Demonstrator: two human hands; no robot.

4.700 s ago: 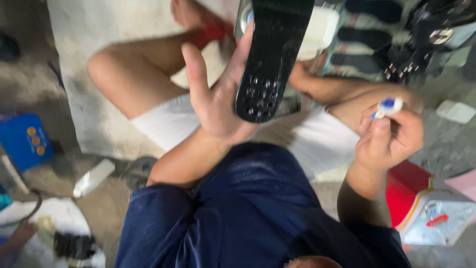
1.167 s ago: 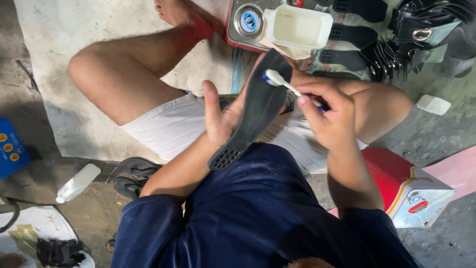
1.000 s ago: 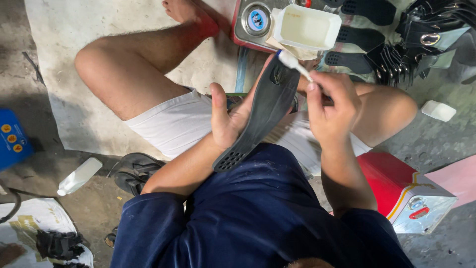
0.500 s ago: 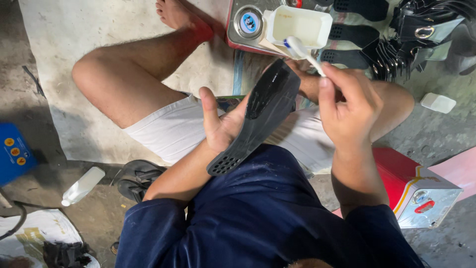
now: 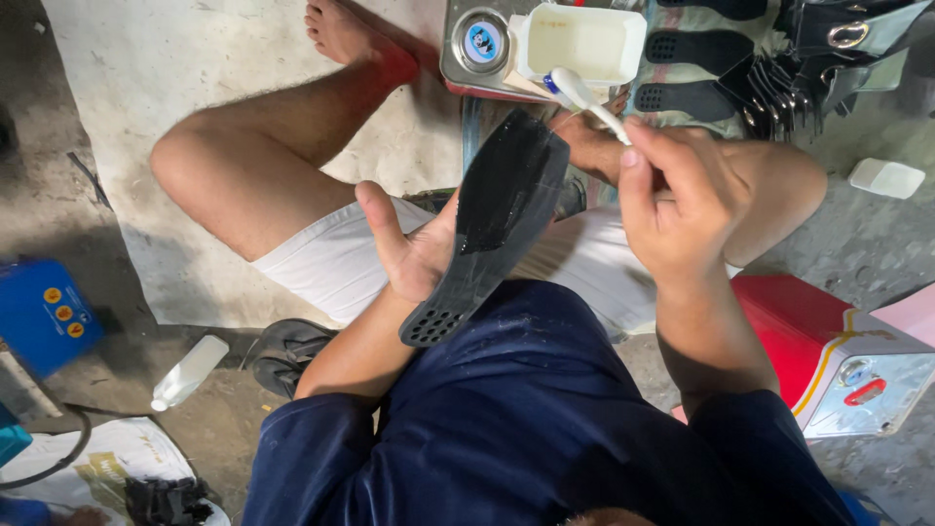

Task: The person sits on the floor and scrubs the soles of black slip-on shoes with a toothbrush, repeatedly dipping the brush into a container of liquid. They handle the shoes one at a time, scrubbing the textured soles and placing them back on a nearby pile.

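My left hand (image 5: 414,248) grips a black rubber shoe sole (image 5: 492,219) by its middle, tilted with the toe end up and the perforated heel end down. My right hand (image 5: 677,209) pinches a white toothbrush (image 5: 584,97) by its handle. The brush head hovers just past the sole's upper tip, at the edge of a white rectangular tub of pale liquid (image 5: 579,44). I sit cross-legged on a pale mat (image 5: 175,88), in white shorts and a dark blue shirt.
The tub rests on a square metal tin (image 5: 477,44). More black soles (image 5: 687,97) and straps with buckles (image 5: 828,44) lie at the top right. A red tin (image 5: 828,346) stands at right, a white bottle (image 5: 190,370) and a dark sandal (image 5: 292,351) at left.
The brush has swept up along the sole from its middle to beyond its upper tip, toward the white tub. The left hand has tilted the sole more upright.
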